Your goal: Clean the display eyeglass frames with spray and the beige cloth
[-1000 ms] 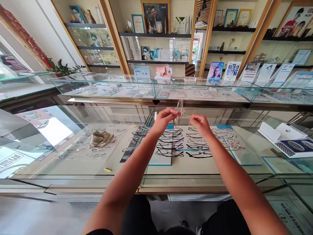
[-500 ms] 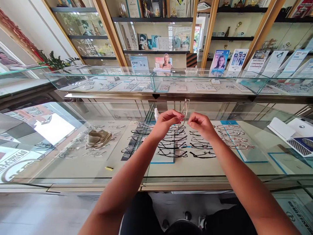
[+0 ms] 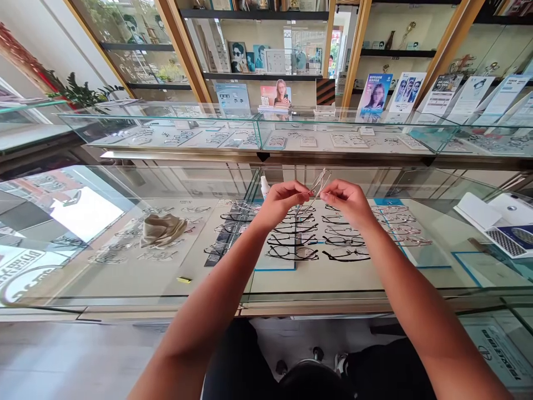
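Above the glass counter (image 3: 216,286) I hold up a pair of thin-framed eyeglasses (image 3: 321,179). My left hand (image 3: 283,201) pinches the eyeglasses from the left. On their other side, my right hand (image 3: 346,200) has its fingertips closed against the frame. Below both hands, rows of dark-framed glasses (image 3: 287,253) show through the counter top, partly covered by my forearms. Just behind my left hand stands a white bottle (image 3: 264,186), its lower part hidden.
A crumpled beige cloth (image 3: 162,230) lies on the left of the counter, with a small yellow item (image 3: 184,280) nearer me. To the right is an open white case (image 3: 495,222). A second glass showcase (image 3: 183,149) runs across behind, with leaflets (image 3: 403,91) standing on it.
My right hand has moved in and now touches the eyeglasses, which have turned and tilted to the right. My left hand keeps its pinch. The view has tipped slightly downward.
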The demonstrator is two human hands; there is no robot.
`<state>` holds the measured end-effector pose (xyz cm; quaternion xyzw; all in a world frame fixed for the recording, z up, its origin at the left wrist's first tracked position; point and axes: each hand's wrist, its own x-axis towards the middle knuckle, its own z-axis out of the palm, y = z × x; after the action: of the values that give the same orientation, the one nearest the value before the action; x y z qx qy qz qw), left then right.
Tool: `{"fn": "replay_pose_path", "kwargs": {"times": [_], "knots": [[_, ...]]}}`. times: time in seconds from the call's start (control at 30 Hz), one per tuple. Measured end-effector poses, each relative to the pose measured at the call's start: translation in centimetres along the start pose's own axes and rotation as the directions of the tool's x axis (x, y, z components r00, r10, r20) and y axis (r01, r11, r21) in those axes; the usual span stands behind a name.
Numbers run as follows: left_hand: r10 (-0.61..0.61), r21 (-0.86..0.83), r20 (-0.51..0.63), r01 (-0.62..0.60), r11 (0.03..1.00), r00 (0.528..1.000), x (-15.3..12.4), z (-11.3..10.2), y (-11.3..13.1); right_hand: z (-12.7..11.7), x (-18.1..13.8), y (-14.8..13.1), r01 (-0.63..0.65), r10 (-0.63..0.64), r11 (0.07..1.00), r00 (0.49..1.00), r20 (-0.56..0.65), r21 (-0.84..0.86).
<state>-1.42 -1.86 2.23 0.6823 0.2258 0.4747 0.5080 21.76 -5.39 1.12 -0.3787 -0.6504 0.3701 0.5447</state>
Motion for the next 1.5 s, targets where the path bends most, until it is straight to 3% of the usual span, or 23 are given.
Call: {"fn": "replay_pose_path", "kwargs": {"times": [0.83,1.5], "knots": [[0.047,0.104,0.112,-0.059,0.993,0.993,0.24,-0.61,-0.46,0.11,0.15,0.16,0.025,-0.025,1.000,0.999,0.029,0.001],[-0.002,0.008,0.065,0.002,1.000,0.998,0.21,-0.33,-0.78,0.33,0.30,-0.48,0.015,-0.013,0.996,1.000,-0.027,0.091]]}}
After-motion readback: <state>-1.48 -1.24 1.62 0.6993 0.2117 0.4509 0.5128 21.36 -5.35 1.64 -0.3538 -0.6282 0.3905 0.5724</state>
